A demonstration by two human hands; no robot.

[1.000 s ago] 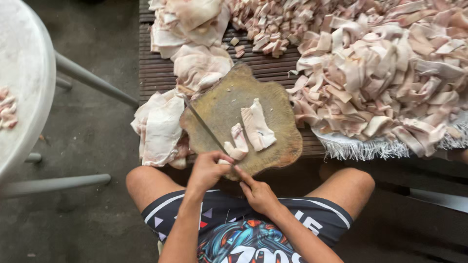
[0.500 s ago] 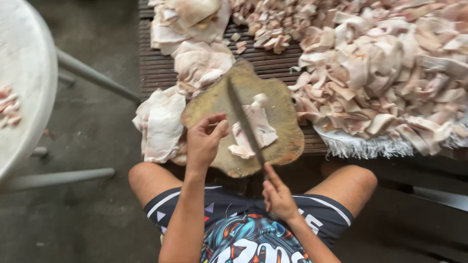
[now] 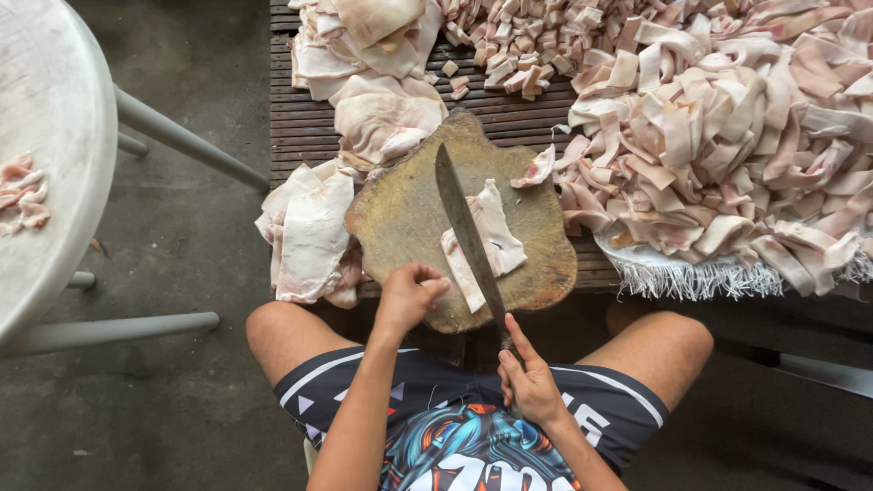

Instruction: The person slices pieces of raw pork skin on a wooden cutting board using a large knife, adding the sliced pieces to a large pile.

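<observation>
A round, worn wooden chopping board (image 3: 405, 214) rests on a dark slatted bench (image 3: 309, 118) in front of my knees. Two pale strips of pork skin (image 3: 496, 232) lie on the board's right half. My right hand (image 3: 527, 382) grips the handle of a long knife (image 3: 466, 227), whose blade lies across the strips and points away from me. My left hand (image 3: 407, 295) is curled at the board's near edge, left of the blade, fingers closed; I cannot tell whether it pinches anything.
Large sheets of pork skin (image 3: 309, 232) hang off the bench's left side, and more (image 3: 382, 118) lie behind the board. A big heap of cut strips (image 3: 737, 136) fills the right. Small cut pieces (image 3: 518, 45) lie at the back. A white round table (image 3: 45, 155) stands left.
My left hand has pulled back from the meat to the board's near edge. The knife now lies over the strips, with my right hand lower, near my lap.
</observation>
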